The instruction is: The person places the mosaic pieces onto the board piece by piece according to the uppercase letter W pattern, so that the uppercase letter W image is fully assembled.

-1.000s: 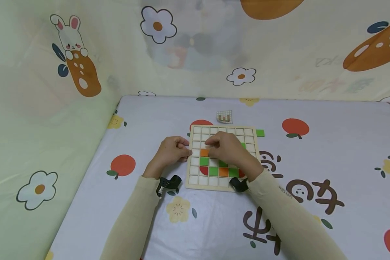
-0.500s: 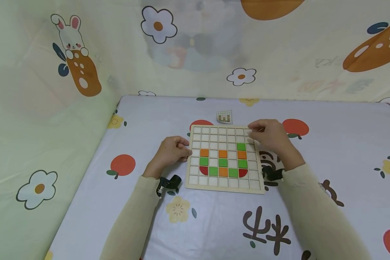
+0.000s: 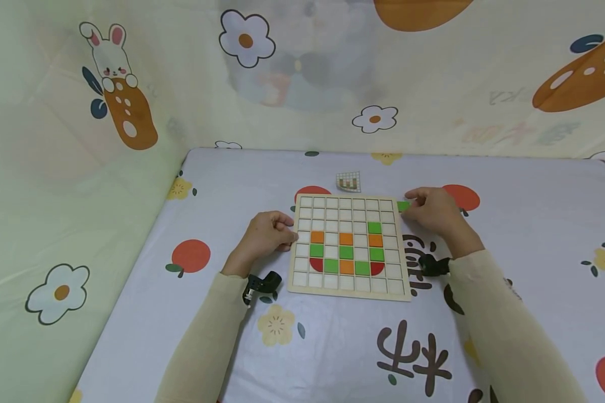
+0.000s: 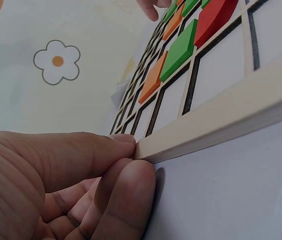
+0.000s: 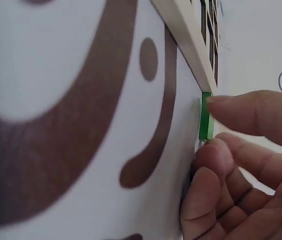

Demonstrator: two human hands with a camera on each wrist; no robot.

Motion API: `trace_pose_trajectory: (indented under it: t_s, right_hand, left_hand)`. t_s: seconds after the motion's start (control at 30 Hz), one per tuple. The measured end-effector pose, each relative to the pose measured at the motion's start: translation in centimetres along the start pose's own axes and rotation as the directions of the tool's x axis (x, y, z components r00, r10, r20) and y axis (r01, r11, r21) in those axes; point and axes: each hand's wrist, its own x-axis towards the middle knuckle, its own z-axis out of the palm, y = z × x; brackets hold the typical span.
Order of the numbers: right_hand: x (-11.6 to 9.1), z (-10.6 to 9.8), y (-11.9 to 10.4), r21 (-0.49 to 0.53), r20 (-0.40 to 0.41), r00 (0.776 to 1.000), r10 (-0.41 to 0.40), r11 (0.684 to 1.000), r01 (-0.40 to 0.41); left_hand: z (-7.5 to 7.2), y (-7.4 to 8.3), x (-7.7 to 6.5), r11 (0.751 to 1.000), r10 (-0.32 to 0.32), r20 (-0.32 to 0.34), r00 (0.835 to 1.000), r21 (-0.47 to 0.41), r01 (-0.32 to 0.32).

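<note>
A square wooden grid board lies on the cloth, holding several green and orange square tiles and two red rounded corner tiles. At its left edge, my left hand pinches the rim; the left wrist view shows the thumb over the wooden rim and a fingertip at its side. Beyond the board's far right corner sits a loose green tile, partly covered by my right hand. In the right wrist view, thumb and forefinger pinch that green tile at opposite ends, right beside the frame.
Behind the board lies a small card with a grid and a brown stepped figure. A patterned cloth covers the table, and printed curtains stand at the back and left.
My right hand has moved from over the board's middle out to the right, to the green tile, uncovering the coloured tiles. The left hand stays at the rim.
</note>
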Motion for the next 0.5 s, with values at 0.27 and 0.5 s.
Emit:
trace_pose_trajectory:
  t_s: [0.27, 0.5]
  right_hand:
    - [0.26, 0.09, 0.02, 0.008, -0.018, 0.998, 0.061, 0.998, -0.061]
    - [0.17, 0.08, -0.02, 0.054, -0.009, 0.995, 0.102, 0.993, -0.101]
  left_hand:
    - [0.02, 0.02, 0.04, 1.000, -0.006, -0.003, 1.000, 0.008, 0.006]
    - [-0.02, 0.05, -0.04, 1.000, -0.001, -0.006, 1.000, 0.008, 0.001]
